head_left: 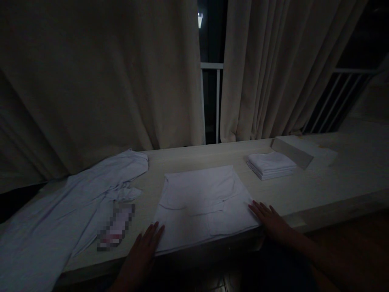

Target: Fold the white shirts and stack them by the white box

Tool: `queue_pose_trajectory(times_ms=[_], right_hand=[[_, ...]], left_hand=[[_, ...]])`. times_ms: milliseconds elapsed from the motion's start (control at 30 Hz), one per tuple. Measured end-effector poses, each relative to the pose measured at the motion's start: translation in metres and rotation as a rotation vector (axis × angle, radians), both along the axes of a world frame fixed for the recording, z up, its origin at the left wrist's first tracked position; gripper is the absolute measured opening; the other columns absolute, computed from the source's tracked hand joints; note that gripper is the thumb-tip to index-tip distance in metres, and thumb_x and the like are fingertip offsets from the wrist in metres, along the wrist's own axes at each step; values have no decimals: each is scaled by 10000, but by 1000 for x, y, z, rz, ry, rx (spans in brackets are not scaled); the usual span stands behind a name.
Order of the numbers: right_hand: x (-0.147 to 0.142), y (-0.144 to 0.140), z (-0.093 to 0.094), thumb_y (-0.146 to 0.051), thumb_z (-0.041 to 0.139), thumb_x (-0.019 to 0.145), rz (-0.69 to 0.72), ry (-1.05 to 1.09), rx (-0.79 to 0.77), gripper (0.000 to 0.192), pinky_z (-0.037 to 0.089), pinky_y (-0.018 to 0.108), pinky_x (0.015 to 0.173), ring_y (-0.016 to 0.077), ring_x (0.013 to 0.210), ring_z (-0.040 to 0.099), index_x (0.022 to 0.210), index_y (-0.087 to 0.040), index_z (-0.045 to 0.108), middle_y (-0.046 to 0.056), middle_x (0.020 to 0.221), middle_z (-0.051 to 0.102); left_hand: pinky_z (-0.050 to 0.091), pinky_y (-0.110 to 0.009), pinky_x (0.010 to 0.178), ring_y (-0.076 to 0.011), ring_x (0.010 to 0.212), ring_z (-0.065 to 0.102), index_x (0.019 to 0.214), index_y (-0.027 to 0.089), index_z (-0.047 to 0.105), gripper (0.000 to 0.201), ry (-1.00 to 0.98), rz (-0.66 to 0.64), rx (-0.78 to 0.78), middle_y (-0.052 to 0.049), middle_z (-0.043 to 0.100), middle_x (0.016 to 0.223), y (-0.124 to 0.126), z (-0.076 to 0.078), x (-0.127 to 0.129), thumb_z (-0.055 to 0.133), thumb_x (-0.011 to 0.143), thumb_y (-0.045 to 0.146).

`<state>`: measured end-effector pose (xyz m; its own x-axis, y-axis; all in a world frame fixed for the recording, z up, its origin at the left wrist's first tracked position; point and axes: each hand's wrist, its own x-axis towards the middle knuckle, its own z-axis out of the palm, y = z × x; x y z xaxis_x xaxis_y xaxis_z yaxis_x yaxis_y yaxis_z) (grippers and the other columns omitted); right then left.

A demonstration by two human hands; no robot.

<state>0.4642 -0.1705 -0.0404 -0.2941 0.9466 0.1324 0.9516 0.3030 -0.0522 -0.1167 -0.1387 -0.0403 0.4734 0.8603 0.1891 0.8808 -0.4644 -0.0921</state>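
Both hands flat, palms down: L hand [145,248], R hand [269,221].

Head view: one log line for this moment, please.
left hand flat at garment edge | right hand flat on corner | folded stack apart

Folded shirt [202,207] mid-table [319,190]; loose garment [75,202] left; folded stack [270,165] behind right, box [291,152] beyond.

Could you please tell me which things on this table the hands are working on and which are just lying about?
In hand:
- left hand and right hand, flat at the near corners of the folded white garment

Lying about:
- unfolded pale garment
- stack of folded cloths
- flat box
- curtains
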Motion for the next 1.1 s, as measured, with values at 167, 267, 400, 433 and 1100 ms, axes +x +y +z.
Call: queue_pose_trajectory(times_ms=[167, 267, 400, 433, 1100], right_hand=[[13, -2, 12, -120, 446, 844, 17, 84, -78, 517, 407, 479, 1057, 266, 1270, 517, 1324, -253, 583, 91, 1383, 549], [16, -10, 20, -171, 468, 857, 18, 152, -81, 396, 435, 474, 1031, 268, 1195, 578, 1174, -256, 689, 88, 1282, 632], [13, -21, 33, -195, 467, 853, 20, 227, -87, 355, 470, 444, 993, 265, 1146, 603, 1087, -272, 724, 81, 1244, 654], [13, -23, 35, -198, 468, 849, 27, 235, -92, 351, 472, 443, 991, 267, 1147, 601, 1073, -274, 727, 78, 1245, 653], [19, 7, 35, -198, 553, 832, 160, 238, -83, 578, 334, 484, 1111, 259, 1407, 326, 1391, -336, 497, 27, 1577, 263]], left_hand=[[437, -370, 1073, -206, 1308, 482, 1348, 349, 527, 695, -72, -105, -82, 24, 499, 1428, 15, 1, -32, 485, 703, 93], [482, -344, 1023, -189, 1229, 562, 1244, 377, 611, 539, -139, -142, -57, 48, 584, 1343, 12, 1, -41, 477, 777, 144], [506, -371, 994, -207, 1169, 611, 1127, 341, 683, 402, -197, -121, -106, 23, 650, 1264, 2, 5, -41, 482, 807, 201], [508, -377, 992, -214, 1166, 614, 1122, 339, 686, 394, -204, -113, -122, 21, 651, 1262, -1, 6, -41, 488, 806, 210], [406, -429, 1085, -219, 1376, 403, 1176, 374, 650, 354, -243, -152, -90, 42, 435, 1490, 23, 30, -8, 416, 913, 333]])
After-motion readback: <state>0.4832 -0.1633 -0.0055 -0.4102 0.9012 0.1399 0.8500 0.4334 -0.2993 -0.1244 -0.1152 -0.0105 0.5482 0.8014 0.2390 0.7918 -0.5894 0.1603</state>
